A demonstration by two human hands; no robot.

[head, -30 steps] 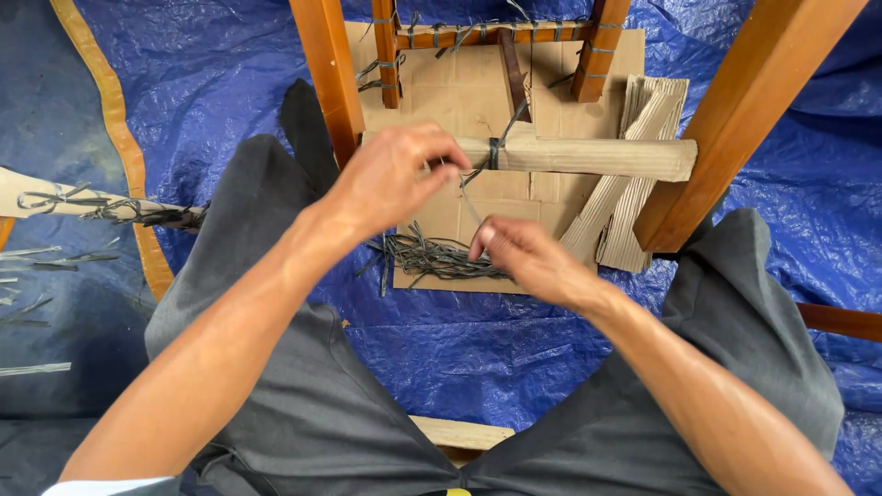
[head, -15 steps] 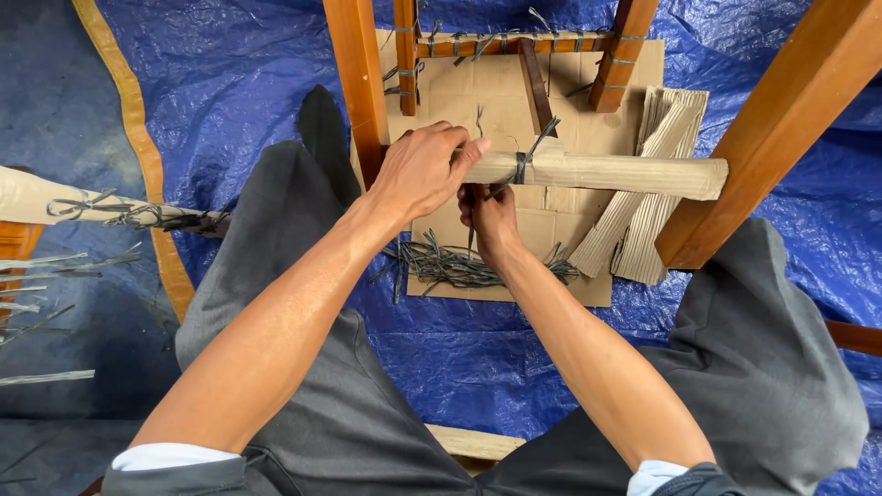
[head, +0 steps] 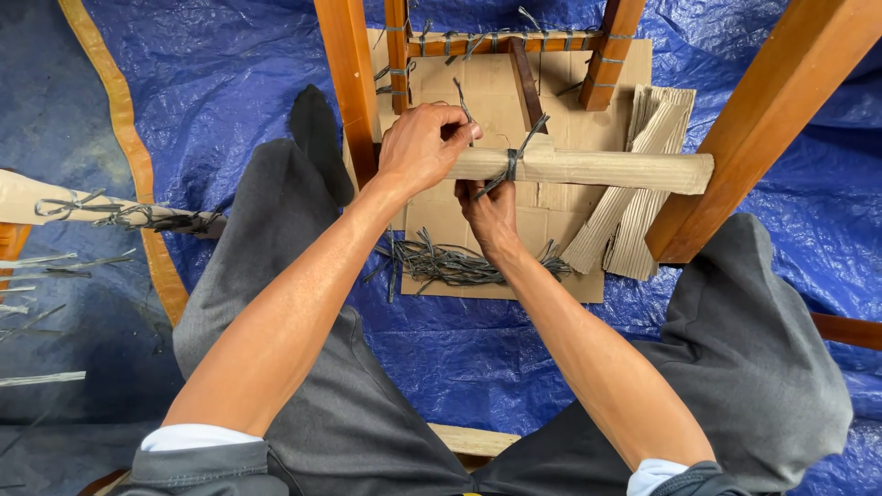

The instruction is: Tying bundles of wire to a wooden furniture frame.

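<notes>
My left hand (head: 423,147) grips the left end of a rolled cardboard tube (head: 597,170) and pinches a grey strap end that sticks up. My right hand (head: 487,211) is just under the tube, fingers closed on the lower end of the same grey strap (head: 511,161), which is wrapped around the tube. The tube lies across between two wooden chair legs (head: 349,92). A loose pile of grey straps (head: 459,264) lies on flat cardboard (head: 514,285) below my right hand.
A wooden frame with a strapped rail (head: 505,41) stands ahead, and a thick wooden leg (head: 763,119) rises at the right. Folded cardboard strips (head: 634,220) lean beside it. Blue tarp (head: 211,83) covers the floor. More strapped cardboard (head: 101,213) lies at the left.
My right hand rose from the strap pile to the underside of the tube and took the strap's lower end. My left hand stayed on the tube's left end.
</notes>
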